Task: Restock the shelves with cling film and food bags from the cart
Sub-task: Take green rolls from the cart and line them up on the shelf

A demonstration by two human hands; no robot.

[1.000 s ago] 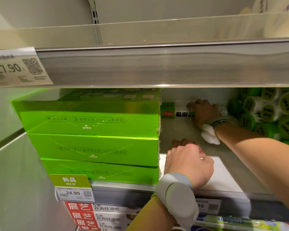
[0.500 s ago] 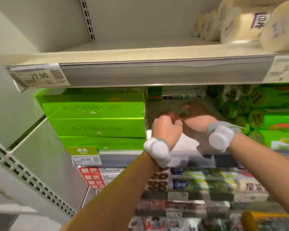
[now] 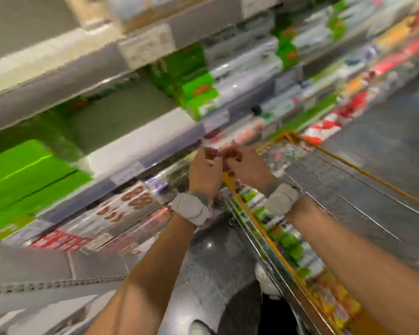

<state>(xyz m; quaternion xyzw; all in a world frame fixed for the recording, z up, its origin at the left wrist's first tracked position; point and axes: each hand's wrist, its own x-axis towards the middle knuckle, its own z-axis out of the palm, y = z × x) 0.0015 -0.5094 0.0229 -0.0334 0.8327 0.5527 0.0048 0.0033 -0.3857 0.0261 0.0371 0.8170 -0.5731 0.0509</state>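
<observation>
Head view. Motion blur covered the whole frame, and no fine print was legible.

1. The left hand and the right hand were raised side by side at the centre of the frame, knuckles close together and fingers curled inward. The blur made it impossible to tell whether either hand pinched anything or whether the fingertips touched. Each wrist carried a pale grey band: left, right.

2. The cart, a wire basket with a yellow rim, stood on the right, below and beyond the hands. Both hands hung above its near corner. Green and white packs lay inside along the near side of the basket, with further mixed-colour packs towards the bottom edge of the frame.

3. The shelf ran diagonally across the left and upper part of the frame.
   - Stacked green boxes sat at its left end.
   - Rolls with green ends sat further along the shelf, beyond a bare stretch of it.
   - Red and white boxes occupied the shelf below.

4. The dark speckled floor showed between the forearms.
</observation>
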